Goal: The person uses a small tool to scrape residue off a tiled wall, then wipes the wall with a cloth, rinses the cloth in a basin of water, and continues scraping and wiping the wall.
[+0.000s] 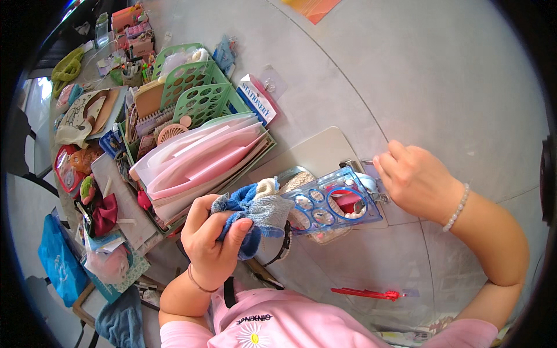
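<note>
My left hand (209, 237) holds up a bunched blue and pale grey-blue terry cloth item (254, 209) between thumb and fingers. Just beyond the cloth is a translucent blue plastic stencil (324, 200) with round holes. Under it I see white beads, a pink-red thing and a beige knitted piece (298, 180), partly covered. These things rest over a pale clipboard-like board (322, 145). To the right of the stencil, my right hand (413, 182) is raised with bent fingers near a metal clip (383, 198). Whether its fingertips pinch anything is not visible.
Left of the board stands a green organiser (204, 98) with pink folders (209, 161) and notebooks. A stationery packet (259, 100) lies beside it. Farther left are a maroon bow (105, 214) and a blue bag (61, 263). A red slender item (365, 293) lies near my shirt.
</note>
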`<control>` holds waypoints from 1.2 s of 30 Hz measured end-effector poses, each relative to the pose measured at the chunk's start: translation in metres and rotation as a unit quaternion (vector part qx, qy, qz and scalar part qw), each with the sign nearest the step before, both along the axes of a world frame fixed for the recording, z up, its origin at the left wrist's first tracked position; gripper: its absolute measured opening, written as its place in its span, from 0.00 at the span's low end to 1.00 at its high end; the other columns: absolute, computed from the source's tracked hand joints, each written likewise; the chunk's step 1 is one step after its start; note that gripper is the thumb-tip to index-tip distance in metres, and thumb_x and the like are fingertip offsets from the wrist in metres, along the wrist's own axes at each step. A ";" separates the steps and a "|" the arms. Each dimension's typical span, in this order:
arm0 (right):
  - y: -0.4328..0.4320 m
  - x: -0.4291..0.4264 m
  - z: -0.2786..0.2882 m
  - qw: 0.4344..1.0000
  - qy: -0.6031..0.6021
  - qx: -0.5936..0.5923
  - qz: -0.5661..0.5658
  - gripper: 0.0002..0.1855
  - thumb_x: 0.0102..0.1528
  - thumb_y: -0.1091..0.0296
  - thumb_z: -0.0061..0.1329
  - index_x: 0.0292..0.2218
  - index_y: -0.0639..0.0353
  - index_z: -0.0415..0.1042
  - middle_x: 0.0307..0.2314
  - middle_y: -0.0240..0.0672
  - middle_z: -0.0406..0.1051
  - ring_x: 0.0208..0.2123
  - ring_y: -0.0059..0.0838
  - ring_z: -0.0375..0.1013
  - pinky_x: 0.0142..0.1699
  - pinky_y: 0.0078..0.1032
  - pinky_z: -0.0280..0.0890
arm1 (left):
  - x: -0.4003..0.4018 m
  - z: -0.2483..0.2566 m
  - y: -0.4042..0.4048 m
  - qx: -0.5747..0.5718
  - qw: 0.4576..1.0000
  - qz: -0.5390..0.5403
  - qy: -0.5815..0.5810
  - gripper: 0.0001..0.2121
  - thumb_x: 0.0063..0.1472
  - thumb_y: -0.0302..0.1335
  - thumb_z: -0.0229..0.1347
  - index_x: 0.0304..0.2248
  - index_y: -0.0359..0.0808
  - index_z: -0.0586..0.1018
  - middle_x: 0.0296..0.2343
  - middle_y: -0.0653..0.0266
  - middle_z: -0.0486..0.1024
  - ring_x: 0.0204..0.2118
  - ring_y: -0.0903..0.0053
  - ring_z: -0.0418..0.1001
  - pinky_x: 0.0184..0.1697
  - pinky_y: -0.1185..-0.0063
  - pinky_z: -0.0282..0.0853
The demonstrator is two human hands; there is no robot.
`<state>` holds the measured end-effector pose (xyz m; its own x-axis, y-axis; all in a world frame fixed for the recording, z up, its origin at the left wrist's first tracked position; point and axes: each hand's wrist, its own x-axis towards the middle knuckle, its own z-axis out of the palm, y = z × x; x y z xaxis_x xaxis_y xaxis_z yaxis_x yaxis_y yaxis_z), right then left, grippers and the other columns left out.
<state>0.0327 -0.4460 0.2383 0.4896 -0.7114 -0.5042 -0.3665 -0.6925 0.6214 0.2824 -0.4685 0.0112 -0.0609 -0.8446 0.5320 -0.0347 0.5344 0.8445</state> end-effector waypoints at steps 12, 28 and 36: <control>0.004 0.020 0.039 0.978 -0.169 -0.062 -0.106 0.14 0.40 0.80 0.47 0.32 0.62 0.74 0.21 0.36 0.63 0.25 0.34 0.63 0.26 0.28 0.61 | -0.005 0.008 0.002 0.027 0.999 0.005 0.024 0.12 0.53 0.30 0.61 0.25 0.28 0.77 0.30 0.55 0.72 0.28 0.69 0.71 0.33 0.79 0.67; 0.026 0.035 0.051 0.910 -0.377 -0.165 -0.049 0.11 0.47 0.85 0.46 0.34 0.69 0.72 0.20 0.40 0.63 0.23 0.38 0.63 0.26 0.29 0.58 | -0.003 0.033 -0.008 0.026 0.991 0.099 0.081 0.13 0.60 0.32 0.55 0.29 0.27 0.76 0.28 0.61 0.69 0.31 0.73 0.67 0.37 0.80 0.61; 0.024 0.078 0.035 0.893 -0.433 -0.126 -0.009 0.12 0.45 0.85 0.46 0.35 0.68 0.73 0.20 0.39 0.63 0.22 0.36 0.63 0.25 0.29 0.58 | -0.011 0.013 -0.002 0.220 0.904 -0.126 0.343 0.16 0.63 0.37 0.53 0.37 0.28 0.76 0.33 0.71 0.70 0.34 0.84 0.66 0.40 0.86 0.61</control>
